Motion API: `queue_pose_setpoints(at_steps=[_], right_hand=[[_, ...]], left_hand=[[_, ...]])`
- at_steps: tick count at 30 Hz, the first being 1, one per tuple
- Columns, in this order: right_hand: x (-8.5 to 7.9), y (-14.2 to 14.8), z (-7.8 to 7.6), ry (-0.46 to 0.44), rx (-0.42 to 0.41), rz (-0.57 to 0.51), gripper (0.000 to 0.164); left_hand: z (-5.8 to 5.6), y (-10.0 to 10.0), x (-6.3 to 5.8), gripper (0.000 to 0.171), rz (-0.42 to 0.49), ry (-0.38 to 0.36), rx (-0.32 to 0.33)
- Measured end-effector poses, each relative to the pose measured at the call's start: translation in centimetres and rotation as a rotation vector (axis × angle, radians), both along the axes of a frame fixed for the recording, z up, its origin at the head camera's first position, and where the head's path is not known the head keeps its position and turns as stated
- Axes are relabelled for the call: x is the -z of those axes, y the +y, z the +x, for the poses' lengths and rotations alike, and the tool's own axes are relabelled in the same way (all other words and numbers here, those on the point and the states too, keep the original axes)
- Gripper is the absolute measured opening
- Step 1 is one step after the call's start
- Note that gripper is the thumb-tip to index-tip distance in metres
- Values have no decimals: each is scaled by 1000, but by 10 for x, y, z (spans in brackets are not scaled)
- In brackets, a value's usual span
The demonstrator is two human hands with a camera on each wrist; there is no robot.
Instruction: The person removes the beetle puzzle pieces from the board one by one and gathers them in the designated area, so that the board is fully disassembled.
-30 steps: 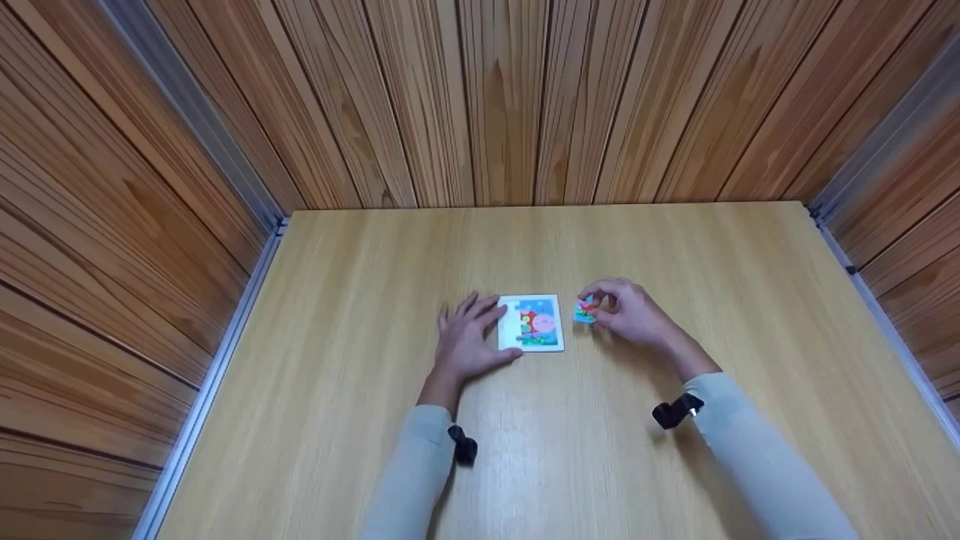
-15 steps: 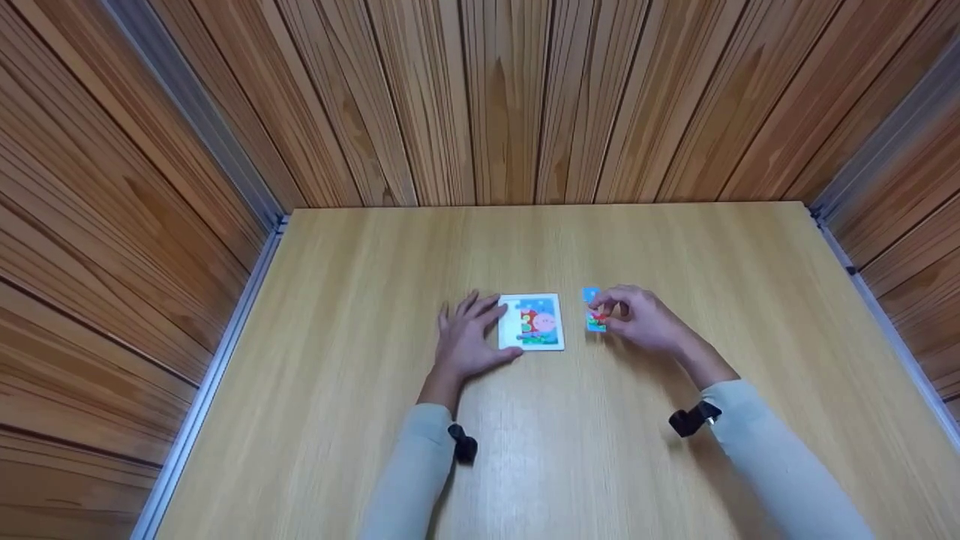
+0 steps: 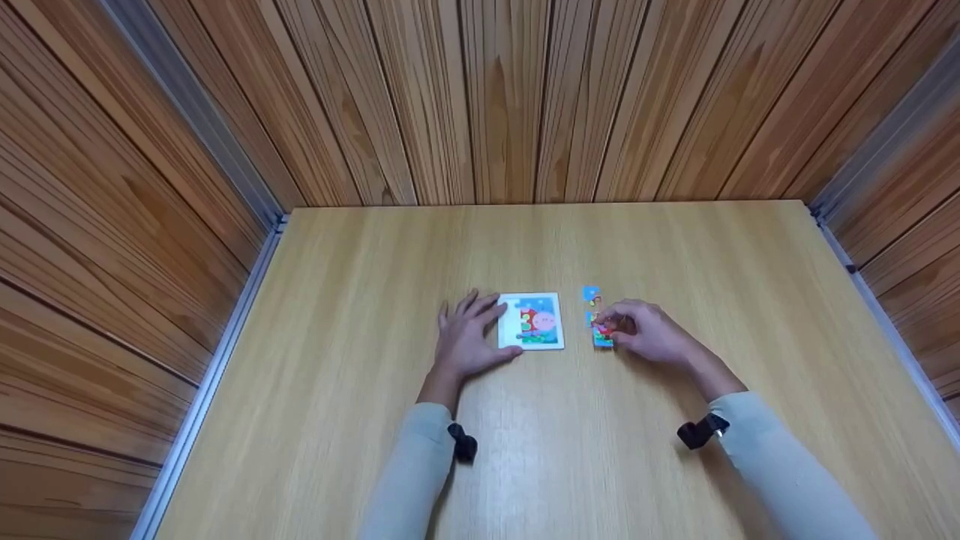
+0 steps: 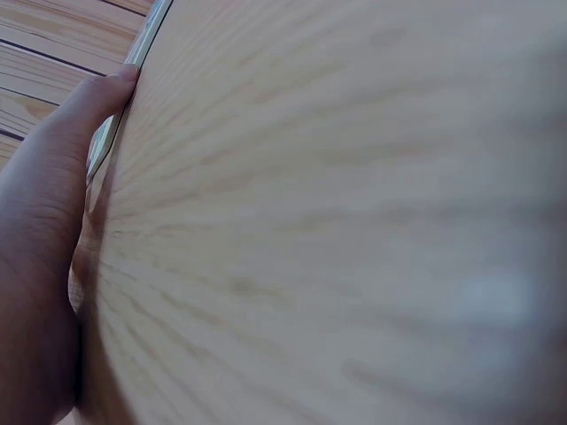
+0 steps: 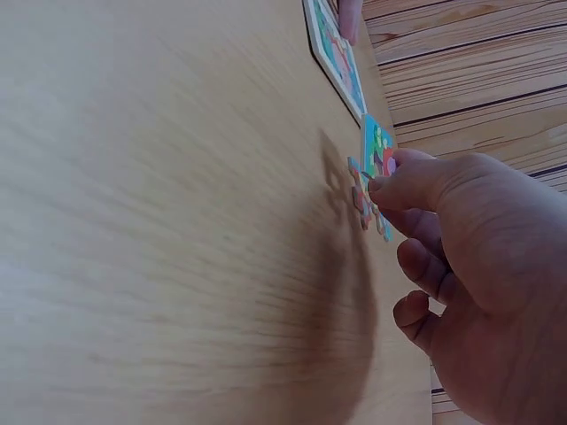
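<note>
A white puzzle tray (image 3: 510,330), partly filled with a red-and-pink cartoon picture, lies flat in the head view. My left hand (image 3: 466,339) rests at its left side, fingers spread, with fingertips at the upper corner and thumb at the lower edge. In the left wrist view the thumb (image 4: 102,93) touches the tray's edge. Right of the tray, my right hand (image 3: 646,330) pinches a colourful puzzle piece (image 3: 602,339) between thumb and fingers. Other puzzle pieces (image 3: 591,293) lie just beyond it, partly hidden by the fingers. The right wrist view shows the pinched piece (image 5: 376,133) held upright above the table.
The light wooden table (image 3: 360,300) extends around the tray on every side. Wood-plank walls (image 3: 502,105) stand behind and at both sides, with metal rails (image 3: 217,360) along the table's side edges.
My right hand has moved slightly right and toward me, leaving puzzle pieces on the table behind it, and still pinches one. The left hand and the tray stay in place.
</note>
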State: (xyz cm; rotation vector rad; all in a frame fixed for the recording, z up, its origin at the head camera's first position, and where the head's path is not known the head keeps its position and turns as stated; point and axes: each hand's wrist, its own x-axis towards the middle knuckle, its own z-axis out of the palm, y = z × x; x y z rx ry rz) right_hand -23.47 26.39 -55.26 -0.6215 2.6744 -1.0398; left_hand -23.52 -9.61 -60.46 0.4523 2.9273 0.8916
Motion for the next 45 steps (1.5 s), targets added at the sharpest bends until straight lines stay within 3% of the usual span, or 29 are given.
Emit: queue_pose_setpoints(at_steps=[12,45], right_hand=[[6,7,5,-21,-59,-13,28],[11,6,7,-27,-41,-18,28]], left_hand=[[0,1,-2,93,-11,-2,-2],[1,1,-1,95,6,-8,-5]])
